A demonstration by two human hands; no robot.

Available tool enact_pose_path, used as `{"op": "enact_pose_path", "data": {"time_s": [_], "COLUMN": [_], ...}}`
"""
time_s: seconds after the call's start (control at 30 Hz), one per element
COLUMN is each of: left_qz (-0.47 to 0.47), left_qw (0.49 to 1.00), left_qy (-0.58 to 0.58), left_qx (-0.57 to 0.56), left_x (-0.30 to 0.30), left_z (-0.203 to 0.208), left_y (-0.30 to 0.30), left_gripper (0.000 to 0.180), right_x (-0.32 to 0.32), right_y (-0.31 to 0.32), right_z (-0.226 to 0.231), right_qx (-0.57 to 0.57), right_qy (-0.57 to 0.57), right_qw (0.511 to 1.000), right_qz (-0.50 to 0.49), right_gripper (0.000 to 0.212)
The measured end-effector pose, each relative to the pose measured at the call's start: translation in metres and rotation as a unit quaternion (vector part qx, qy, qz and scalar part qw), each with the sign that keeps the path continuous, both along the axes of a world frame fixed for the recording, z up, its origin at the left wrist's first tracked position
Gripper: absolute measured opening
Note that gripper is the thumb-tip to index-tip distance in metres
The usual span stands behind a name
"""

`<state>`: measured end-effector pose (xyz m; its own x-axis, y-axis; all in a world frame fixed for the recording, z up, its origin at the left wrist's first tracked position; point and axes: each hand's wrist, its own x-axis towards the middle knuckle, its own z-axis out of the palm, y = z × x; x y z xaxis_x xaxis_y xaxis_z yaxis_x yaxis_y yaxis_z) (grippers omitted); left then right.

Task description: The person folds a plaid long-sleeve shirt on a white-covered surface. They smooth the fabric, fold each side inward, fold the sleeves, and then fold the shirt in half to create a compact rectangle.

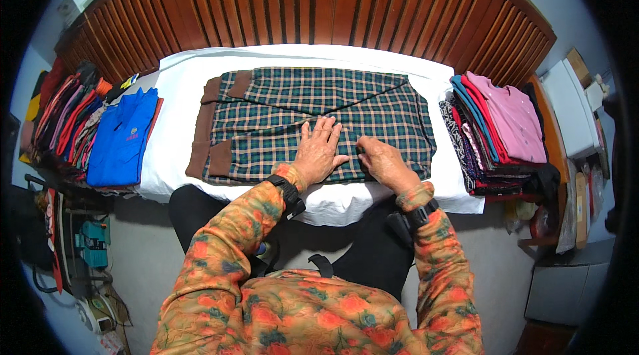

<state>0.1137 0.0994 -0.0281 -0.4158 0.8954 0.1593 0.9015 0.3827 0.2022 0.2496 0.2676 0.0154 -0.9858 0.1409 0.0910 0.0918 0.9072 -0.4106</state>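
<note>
A green, navy and cream plaid top (286,98) lies flat on a white sheet (176,88). Its brown hem band (202,135) faces left, and its sleeves are laid inward along the body, with a brown cuff at the upper left and another at the lower left. My left hand (318,153) rests flat on the middle of the plaid cloth, fingers stretched out. To its right, my right hand (388,165) is closed on the cloth near the lower right edge, fingertips bent down and partly hidden. The collar cannot be seen.
Folded clothes are stacked at the left, with a blue shirt (123,138) at the front. Another stack at the right has a pink top (509,118) uppermost. A slatted wooden headboard (319,5) stands behind the sheet. A grey cabinet (569,288) is at the lower right.
</note>
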Motion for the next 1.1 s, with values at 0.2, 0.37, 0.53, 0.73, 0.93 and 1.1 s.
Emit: {"op": "enact_pose_path", "data": {"time_s": [0.2, 0.37, 0.53, 0.73, 0.93, 1.1], "left_qz": [-0.004, -0.013, 0.013, 0.030, 0.034, 0.027], "left_qw": [0.999, 1.000, 0.997, 0.996, 0.997, 0.999], "left_qy": [-0.023, -0.022, 0.021, -0.032, -0.020, -0.022], "left_qx": [-0.028, 0.008, 0.071, -0.080, -0.060, -0.030], "left_x": [-0.010, -0.013, -0.032, -0.041, -0.037, -0.041], "left_z": [-0.009, -0.004, -0.001, -0.006, -0.010, -0.011], "left_y": [0.000, 0.000, 0.001, 0.005, 0.003, 0.000], "left_gripper": [0.084, 0.078, 0.079, 0.085, 0.081, 0.063], "right_x": [-0.005, -0.004, -0.005, -0.007, -0.028, -0.073], "right_y": [-0.004, -0.007, -0.009, -0.013, -0.029, -0.040], "right_z": [-0.020, -0.024, -0.026, -0.025, -0.016, -0.014], "right_qx": [0.021, 0.021, 0.010, 0.029, 0.118, 0.047], "right_qy": [0.004, 0.041, 0.035, 0.030, 0.010, 0.168], "right_qw": [0.999, 0.998, 0.998, 0.997, 0.989, 0.984], "right_qz": [-0.027, -0.037, -0.056, -0.068, -0.087, 0.016], "right_gripper": [0.021, 0.021, 0.022, 0.023, 0.019, 0.046]}}
